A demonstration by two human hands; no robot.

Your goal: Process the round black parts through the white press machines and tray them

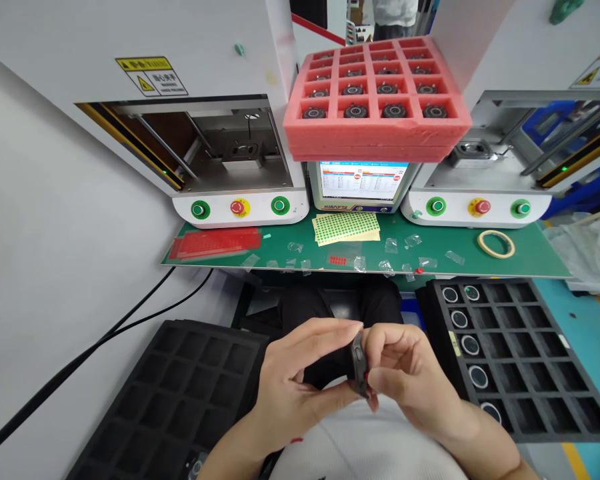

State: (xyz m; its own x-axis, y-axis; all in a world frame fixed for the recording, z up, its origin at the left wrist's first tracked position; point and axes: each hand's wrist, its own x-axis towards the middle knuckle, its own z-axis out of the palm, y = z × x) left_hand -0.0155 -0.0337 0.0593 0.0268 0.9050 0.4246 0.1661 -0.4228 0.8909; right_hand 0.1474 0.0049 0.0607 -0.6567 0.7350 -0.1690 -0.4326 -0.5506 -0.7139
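A dark, round watch case (359, 363) is held edge-on above my lap. My left hand (300, 373) is closed on it, with the fingertips at its top and the thumb below. My right hand (407, 373) is closed against its right side, the fingers curled and the thumb pressing near the edge. Beside that thumb tip shows a small red piece (367, 377), too small to make out fully. The face of the case is turned mostly out of sight.
A black tray (510, 360) at right holds several round watch cases; another black tray (180, 393) is at left. Pink foam trays (377, 137) sit above a screen (363, 181), between two press machines. The green bench (280, 250) bears red sheets (215, 243), green-dot stickers (345, 227) and tape (496, 245).
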